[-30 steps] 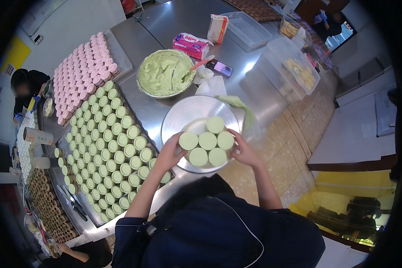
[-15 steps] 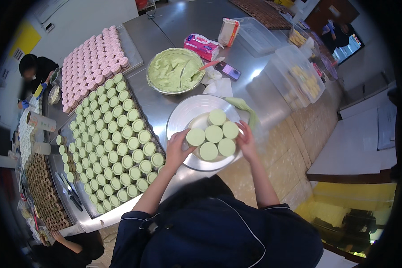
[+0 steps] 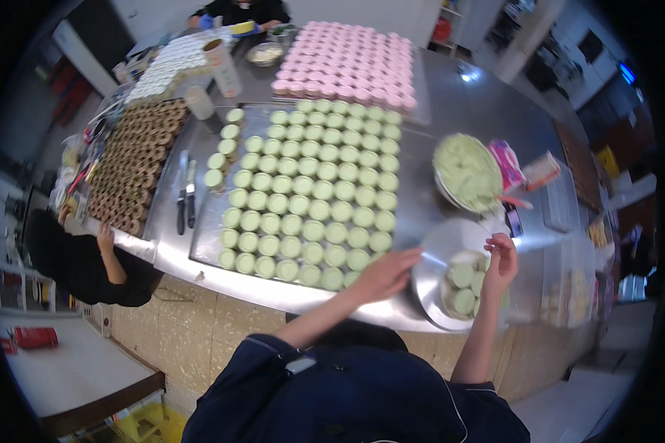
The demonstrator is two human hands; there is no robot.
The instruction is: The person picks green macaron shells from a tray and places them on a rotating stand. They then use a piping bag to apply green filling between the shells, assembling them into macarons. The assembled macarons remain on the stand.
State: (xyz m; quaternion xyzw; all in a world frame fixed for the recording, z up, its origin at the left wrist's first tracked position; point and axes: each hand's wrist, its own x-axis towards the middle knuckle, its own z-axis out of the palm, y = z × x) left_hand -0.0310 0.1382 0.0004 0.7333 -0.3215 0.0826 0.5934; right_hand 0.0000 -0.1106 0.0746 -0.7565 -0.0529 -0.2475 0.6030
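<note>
1. The green-topped rounds stand clustered on the silver turntable, near the front edge of the steel table, flat faces upward and each one's axis upright.
2. The right hand and its forearm hide part of that group (so I cannot tell the cluster's own long axis).
3. That hand is above the rounds with its fingers bent; whether they pinch anything, I cannot tell.
4. The left hand, slightly blurred, is between the turntable and the tray, fingers released and stretched toward the turntable.
5. On the tray, other green pieces stand in rows, tops up.
6. Beyond the turntable, a bowl holds green cream.
</note>
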